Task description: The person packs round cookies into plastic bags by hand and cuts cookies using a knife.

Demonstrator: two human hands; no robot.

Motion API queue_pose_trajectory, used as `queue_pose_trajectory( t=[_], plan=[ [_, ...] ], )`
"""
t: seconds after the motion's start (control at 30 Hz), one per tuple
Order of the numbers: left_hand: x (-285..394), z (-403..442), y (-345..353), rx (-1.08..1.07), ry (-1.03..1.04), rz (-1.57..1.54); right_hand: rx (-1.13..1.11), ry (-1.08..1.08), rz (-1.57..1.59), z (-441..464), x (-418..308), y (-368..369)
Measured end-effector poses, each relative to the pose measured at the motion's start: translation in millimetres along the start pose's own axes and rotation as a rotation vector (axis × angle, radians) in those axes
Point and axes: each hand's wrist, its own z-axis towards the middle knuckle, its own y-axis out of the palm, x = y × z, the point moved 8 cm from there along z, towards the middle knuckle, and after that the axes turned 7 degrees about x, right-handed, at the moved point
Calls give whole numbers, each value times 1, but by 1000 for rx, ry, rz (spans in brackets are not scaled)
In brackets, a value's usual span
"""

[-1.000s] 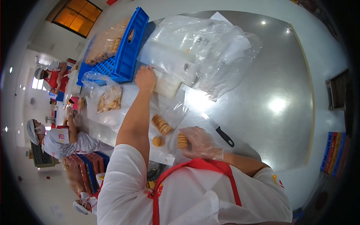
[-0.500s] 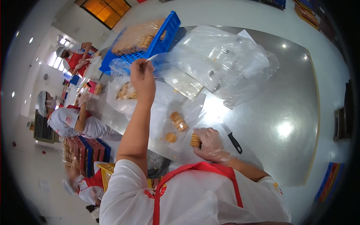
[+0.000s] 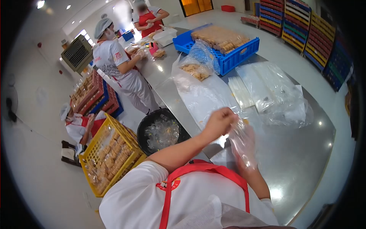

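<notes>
My left hand (image 3: pixel 220 123), bare, pinches the upper end of a clear plastic bag (image 3: pixel 238 133) above the steel table (image 3: pixel 293 152). Close beside it, my right hand (image 3: pixel 247 147) is raised upright in a clear glove. The bag's film overlaps this hand, and I cannot tell whether the hand is inside the bag or behind it. Its fingers are blurred and covered, so anything they hold is hidden. White sheeting (image 3: pixel 206 91) runs along the table beyond my hands, with a heap of round biscuits (image 3: pixel 196 71) at its far end.
Flat clear bags (image 3: pixel 267 86) lie beyond my hands. Behind them stands a blue crate (image 3: pixel 238 59) of packed biscuits. At left are a black bin (image 3: pixel 142 131) of plastic scraps and a yellow crate (image 3: pixel 129 147) of biscuit packs. Co-workers (image 3: pixel 114 57) stand along the table's far left.
My left hand has come down from near the blue crate towards my right hand, bringing the bag. The right hand has lifted from the biscuit stack on the table. My view has turned left.
</notes>
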Motion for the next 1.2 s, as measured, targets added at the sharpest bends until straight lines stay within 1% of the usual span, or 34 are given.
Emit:
queue_pose_trajectory(
  t=[0.03, 0.1, 0.17, 0.2, 0.3, 0.37, 0.43, 0.47, 0.5, 0.53, 0.57, 0.6, 0.67, 0.7, 0.73, 0.77, 0.83, 0.87, 0.9, 0.97, 1.1, 1.2],
  plan=[
    [-11, -2, 11, 0, 114, 146, -9, -40, -62, -6, -14, 15],
    [1, -21, 21, 119, 699, 468, -73, -412, -236, -19, -43, 39],
    [16, -36, 27, 212, 953, 704, -97, 61, 353, -12, -31, 56],
    [21, -44, 30, 249, 1075, 823, -72, 59, 351, -8, -27, 54],
    [22, -48, 28, 233, 1088, 887, -36, 117, 421, -2, -7, 41],
    [15, -42, 16, 185, 911, 712, -81, 111, 310, 10, 7, 14],
    [-10, -20, -6, 183, 359, 241, -112, 96, 309, -13, -6, 11],
    [-12, -15, -8, 110, 162, -29, -127, 78, 363, -47, -40, 41],
    [-15, -15, -9, 51, -42, -291, -90, 74, 419, -47, -45, 47],
    [-10, -17, -6, -61, -92, -383, -54, 67, 474, -48, -49, 52],
    [-5, -20, -2, -166, -138, -476, 32, 77, 531, -25, -34, 42],
    [1, -22, 2, -216, -125, -469, 113, 89, 588, -13, -23, 33],
    [22, -26, -1, -89, -30, -234, -13, 57, 323, -14, -24, 31],
    [34, -30, -2, -28, 21, -120, -53, 40, 255, -20, -24, 33],
    [41, -33, 2, -85, 25, -144, -94, 20, 187, -27, -26, 37],
    [50, -35, 3, -136, 78, -54, -111, 0, 187, -41, -29, 43],
    [65, -38, 5, -238, 186, 124, -163, 66, 187, -55, -35, 52],
    [70, -41, 3, -260, 187, 166, -198, 149, 189, -55, -35, 54],
    [78, -45, 3, -281, 248, 191, -235, 232, 190, -57, -33, 56],
    [91, -54, 4, -325, 372, 236, -359, 136, 144, -62, -43, 60],
    [107, -63, -1, -379, 460, 237, -605, -22, 50, -82, -66, 71],
    [105, -67, 7, -511, 448, 237, -724, -62, -142, -93, -67, 78]
  ],
)
